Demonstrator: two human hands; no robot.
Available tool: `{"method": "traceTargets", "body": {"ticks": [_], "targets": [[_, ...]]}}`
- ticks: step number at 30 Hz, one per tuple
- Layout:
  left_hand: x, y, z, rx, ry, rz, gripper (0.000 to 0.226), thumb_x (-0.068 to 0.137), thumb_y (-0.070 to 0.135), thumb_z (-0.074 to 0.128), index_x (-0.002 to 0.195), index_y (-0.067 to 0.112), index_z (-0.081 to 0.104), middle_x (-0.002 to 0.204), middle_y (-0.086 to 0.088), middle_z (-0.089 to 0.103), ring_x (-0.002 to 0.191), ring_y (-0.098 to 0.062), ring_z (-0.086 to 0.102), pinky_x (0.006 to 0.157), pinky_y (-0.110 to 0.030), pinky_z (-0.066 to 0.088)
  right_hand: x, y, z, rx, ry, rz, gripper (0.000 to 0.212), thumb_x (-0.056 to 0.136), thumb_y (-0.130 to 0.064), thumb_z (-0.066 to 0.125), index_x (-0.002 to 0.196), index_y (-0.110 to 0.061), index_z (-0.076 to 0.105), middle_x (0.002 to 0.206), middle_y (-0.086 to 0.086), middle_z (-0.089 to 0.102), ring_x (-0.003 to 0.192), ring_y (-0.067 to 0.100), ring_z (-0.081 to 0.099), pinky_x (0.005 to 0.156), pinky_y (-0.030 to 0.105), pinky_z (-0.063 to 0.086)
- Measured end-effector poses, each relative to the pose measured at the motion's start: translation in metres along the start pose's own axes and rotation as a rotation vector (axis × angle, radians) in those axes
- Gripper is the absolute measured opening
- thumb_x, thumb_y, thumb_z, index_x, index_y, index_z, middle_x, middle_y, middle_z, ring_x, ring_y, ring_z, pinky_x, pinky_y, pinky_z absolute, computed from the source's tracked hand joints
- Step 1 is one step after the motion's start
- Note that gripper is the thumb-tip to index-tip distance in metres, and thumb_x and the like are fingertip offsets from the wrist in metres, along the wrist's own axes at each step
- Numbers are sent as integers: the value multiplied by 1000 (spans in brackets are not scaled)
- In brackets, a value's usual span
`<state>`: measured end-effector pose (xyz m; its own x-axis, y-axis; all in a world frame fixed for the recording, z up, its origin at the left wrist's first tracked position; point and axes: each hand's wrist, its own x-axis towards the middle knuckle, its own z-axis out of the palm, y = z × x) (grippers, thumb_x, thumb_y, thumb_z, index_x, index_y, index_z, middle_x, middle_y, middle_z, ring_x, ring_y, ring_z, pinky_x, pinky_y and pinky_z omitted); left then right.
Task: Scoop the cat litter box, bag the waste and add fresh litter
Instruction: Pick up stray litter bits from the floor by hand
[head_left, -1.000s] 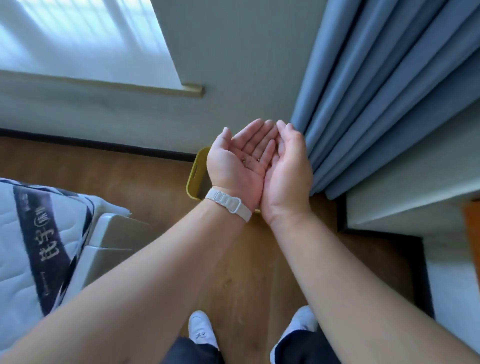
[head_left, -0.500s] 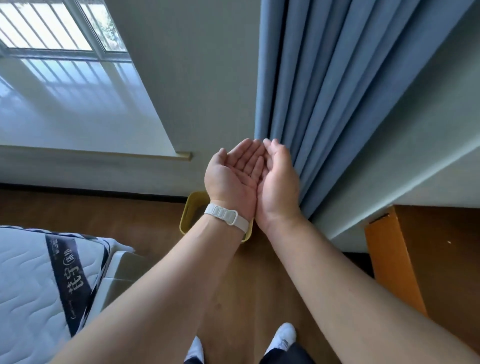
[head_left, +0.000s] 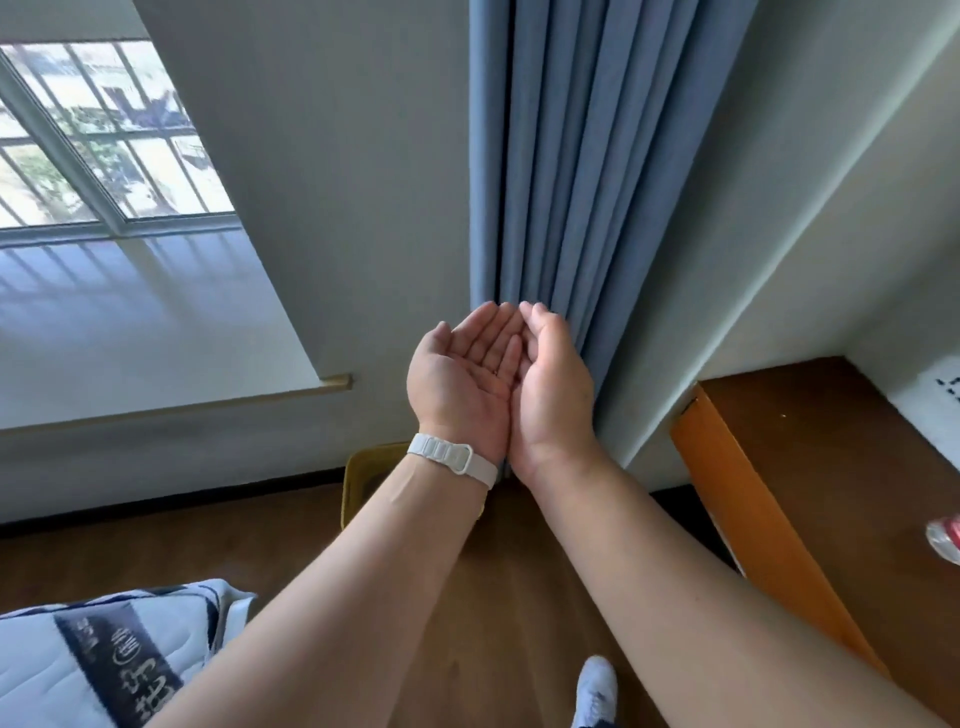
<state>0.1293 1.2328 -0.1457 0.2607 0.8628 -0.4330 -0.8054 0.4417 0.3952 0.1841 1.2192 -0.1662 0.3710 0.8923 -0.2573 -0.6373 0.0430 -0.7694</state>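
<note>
Before curtain (head_left: 571, 182), hands (head_left: 462, 379) cupped upward, touching

Head view, angled downward, hands (head_left: 498, 379) near

Yellow litter box (head_left: 365, 470) on floor (mostly hidden).

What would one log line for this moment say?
left hand, right hand: cupped together, palms up | yellow box: floor, behind wrists
</note>
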Motion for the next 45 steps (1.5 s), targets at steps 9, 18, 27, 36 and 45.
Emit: {"method": "traceTargets", "body": {"ticks": [9, 18, 27, 36, 45], "targets": [[-80, 1, -27, 77, -131, -230, 48, 101, 29, 34, 111, -7, 64, 110, -24, 69, 101, -32, 69, 94, -37, 52, -113, -1, 4, 45, 218, -147, 29, 100, -35, 45, 114, -20, 66, 102, -3, 74, 96, 7, 71, 88, 26, 54], [-211, -96, -27, 238, -333, -521, 50, 101, 30, 31, 119, -7, 60, 113, -24, 68, 106, -33, 67, 90, -36, 53, -272, -47, -66, 170, 501, -355, 27, 99, -34, 46, 101, -19, 69, 86, -7, 77, 87, 6, 72, 75, 22, 55], [-411, -232, -57, 385, -521, -811, 52, 102, 32, 31, 119, -7, 60, 113, -24, 68, 108, -35, 66, 101, -40, 47, -488, -76, -180, 431, 800, -620, 29, 98, -35, 50, 109, -16, 69, 90, -6, 77, 85, 6, 73, 70, 20, 55], [-633, -354, -119, 546, -609, -1076, 49, 99, 30, 36, 116, -9, 61, 111, -27, 68, 106, -36, 67, 103, -42, 46, -714, -72, -298, 684, 997, -942, 36, 97, -31, 51, 114, -4, 66, 116, 9, 70, 109, 17, 66, 101, 32, 48], [-785, -409, -164, 686, -707, -1331, 49, 100, 28, 35, 117, -10, 60, 112, -26, 68, 109, -36, 65, 106, -41, 44, -868, -57, -350, 768, 1168, -1181, 37, 98, -34, 49, 116, -6, 65, 118, 8, 69, 109, 16, 66, 100, 34, 49]]}}
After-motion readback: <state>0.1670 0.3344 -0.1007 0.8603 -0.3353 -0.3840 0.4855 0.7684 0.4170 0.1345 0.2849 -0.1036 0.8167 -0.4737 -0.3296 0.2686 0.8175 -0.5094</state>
